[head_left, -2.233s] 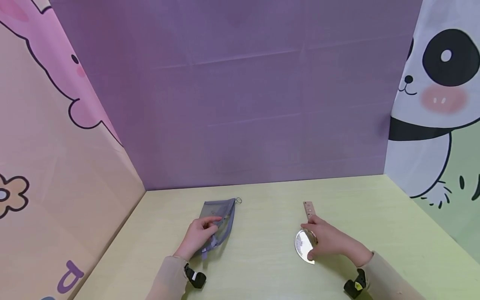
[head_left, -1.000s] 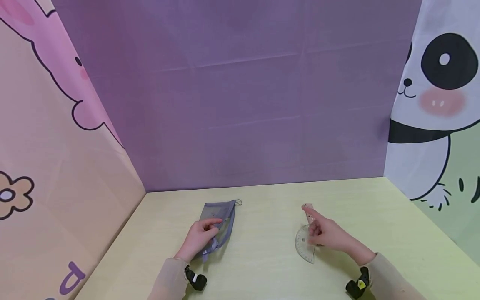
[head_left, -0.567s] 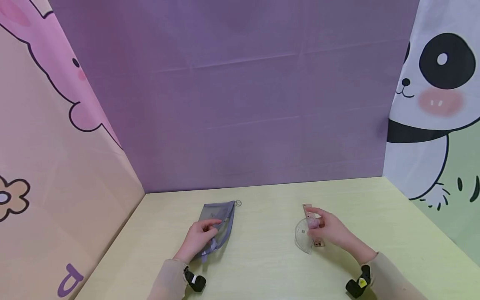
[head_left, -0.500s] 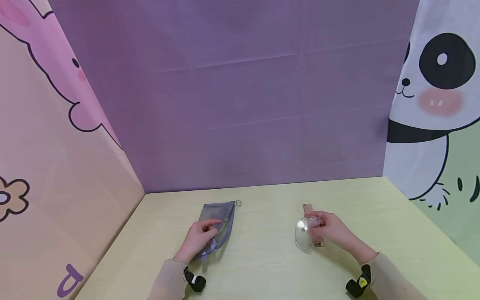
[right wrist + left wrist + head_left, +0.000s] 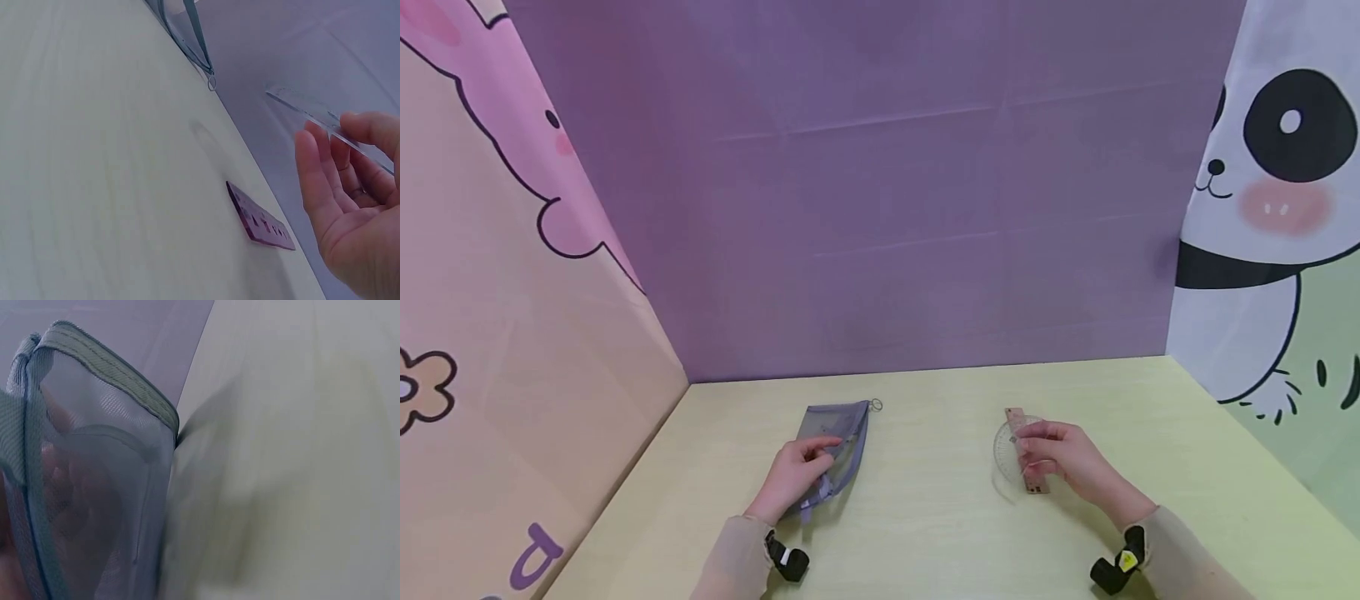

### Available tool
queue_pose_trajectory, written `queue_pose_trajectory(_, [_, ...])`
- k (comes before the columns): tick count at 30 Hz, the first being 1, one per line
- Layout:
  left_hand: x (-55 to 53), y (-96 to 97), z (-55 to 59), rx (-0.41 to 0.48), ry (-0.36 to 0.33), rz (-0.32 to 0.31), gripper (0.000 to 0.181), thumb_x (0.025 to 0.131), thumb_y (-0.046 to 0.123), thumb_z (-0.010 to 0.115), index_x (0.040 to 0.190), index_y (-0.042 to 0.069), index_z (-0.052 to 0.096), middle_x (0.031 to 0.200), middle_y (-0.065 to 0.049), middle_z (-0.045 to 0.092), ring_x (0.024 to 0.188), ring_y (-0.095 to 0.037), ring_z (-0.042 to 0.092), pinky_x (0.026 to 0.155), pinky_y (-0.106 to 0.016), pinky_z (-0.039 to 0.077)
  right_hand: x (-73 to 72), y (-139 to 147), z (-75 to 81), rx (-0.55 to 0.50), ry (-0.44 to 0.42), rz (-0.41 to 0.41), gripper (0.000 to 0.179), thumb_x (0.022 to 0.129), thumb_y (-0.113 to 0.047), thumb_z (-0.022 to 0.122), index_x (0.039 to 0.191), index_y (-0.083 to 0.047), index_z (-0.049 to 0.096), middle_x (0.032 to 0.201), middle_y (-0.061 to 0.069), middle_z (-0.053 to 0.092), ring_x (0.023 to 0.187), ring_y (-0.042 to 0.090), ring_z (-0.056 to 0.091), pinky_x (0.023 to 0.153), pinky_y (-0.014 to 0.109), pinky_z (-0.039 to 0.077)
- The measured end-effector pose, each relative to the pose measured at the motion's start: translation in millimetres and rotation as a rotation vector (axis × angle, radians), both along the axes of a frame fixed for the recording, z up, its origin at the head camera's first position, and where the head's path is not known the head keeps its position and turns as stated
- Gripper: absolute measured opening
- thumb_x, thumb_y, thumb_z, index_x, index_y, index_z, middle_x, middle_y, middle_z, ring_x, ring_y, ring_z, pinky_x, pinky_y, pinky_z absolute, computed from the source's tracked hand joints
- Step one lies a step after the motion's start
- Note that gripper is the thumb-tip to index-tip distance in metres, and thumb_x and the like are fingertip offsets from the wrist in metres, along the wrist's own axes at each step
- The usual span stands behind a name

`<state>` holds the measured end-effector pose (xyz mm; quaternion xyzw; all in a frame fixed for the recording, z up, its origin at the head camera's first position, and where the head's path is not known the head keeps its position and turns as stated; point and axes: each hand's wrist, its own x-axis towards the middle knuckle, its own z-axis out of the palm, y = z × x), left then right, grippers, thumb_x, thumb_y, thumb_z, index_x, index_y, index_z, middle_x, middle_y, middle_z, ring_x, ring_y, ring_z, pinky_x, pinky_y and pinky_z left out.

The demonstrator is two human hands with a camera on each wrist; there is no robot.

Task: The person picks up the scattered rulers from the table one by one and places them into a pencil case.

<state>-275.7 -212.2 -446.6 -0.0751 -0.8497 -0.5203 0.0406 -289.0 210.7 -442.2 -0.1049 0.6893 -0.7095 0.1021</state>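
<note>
My right hand (image 5: 1075,464) pinches a clear plastic protractor (image 5: 1004,451) between thumb and fingers. In the right wrist view the protractor (image 5: 294,107) is raised, seen nearly edge-on. Below it a short pink ruler (image 5: 1037,484) lies on the table, partly covered by the hand in the head view; small cut-out shapes show in the ruler (image 5: 265,225) from the right wrist. My left hand (image 5: 795,477) grips a greyish-purple mesh zip pouch (image 5: 827,422) on the left. Through the mesh of the pouch (image 5: 119,469), fingers show dimly in the left wrist view.
The pale wooden table (image 5: 925,533) spreads between and in front of both hands. A metal ring (image 5: 876,405) hangs at the pouch's far corner. A purple backdrop (image 5: 880,208) closes off the back, with cartoon-printed panels on both sides.
The right hand has gone from lying over the ruler and protractor to holding the protractor up, tilting it and drawing it slightly away. The ruler stays put. The left hand and pouch have barely moved.
</note>
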Motion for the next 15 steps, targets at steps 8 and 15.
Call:
queue_pose_trajectory(8, [1.7,-2.5,3.9,0.021,-0.014,-0.025,0.036,0.084,0.001,0.057,0.118,0.001,0.068,0.077,-0.01,0.061,0.057,-0.015,0.048,0.052,-0.024,0.041,0.1,1.8,-1.4,-0.145,-0.083,0.04,0.021,0.098,-0.006,0.051,0.095,-0.012,0.07,0.083,0.001,0.064,0.07,0.011,0.064,0.066,0.027,0.055])
queue_pose_trajectory(15, [1.0,-2.6,2.3,0.02,-0.01,-0.022,0.036,0.083,0.001,0.057,0.117,0.001,0.068,0.075,-0.01,0.06,0.055,-0.016,0.047,0.052,-0.024,0.04,-4.0,2.7,-0.5,-0.246,-0.121,0.161,0.035,0.102,-0.007,0.041,0.094,-0.015,0.074,0.083,-0.002,0.065,0.071,0.009,0.064,0.068,0.025,0.055])
